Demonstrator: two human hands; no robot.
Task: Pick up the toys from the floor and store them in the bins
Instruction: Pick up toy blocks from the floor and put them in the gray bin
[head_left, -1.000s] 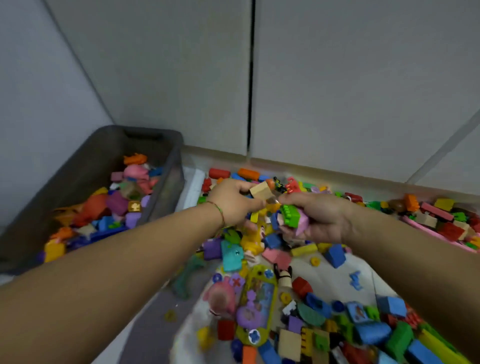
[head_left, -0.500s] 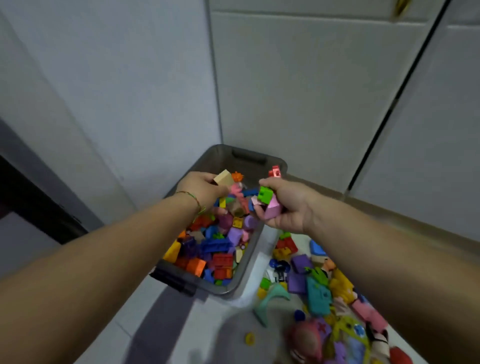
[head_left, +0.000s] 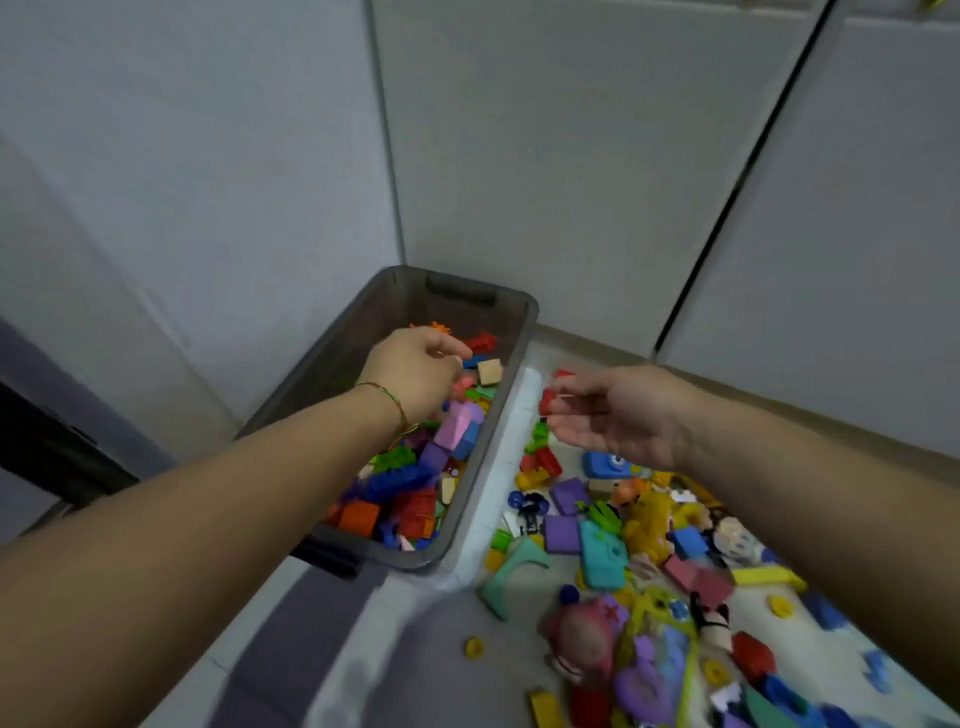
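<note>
While left hand (head_left: 415, 376) overhangs bin (head_left: 400, 299), right hand (head_left: 618, 415) outside

Bin mouth: the grey bin (head_left: 511, 332) stands open at the top, and at its far end the inner walls rise bare above the blocks (head_left: 415, 493).
Over the bin: the left hand (head_left: 415, 376) hangs above the middle and takes up part of the opening.
Bin surroundings: a wall (head_left: 234, 182) runs close along the left side, and cupboard doors (head_left: 571, 156) stand just behind the far end. The near and right sides are open to approach.
Gap right of bin: a narrow strip of pale mat (head_left: 511, 447) lies between the bin wall and the toy pile (head_left: 649, 519). The right hand (head_left: 618, 415) hovers over its far part.
Near floor: the floor (head_left: 322, 623) before the bin carries only a yellow disc (head_left: 474, 648).
Left edge: dark furniture (head_left: 47, 457) bounds the floor.
</note>
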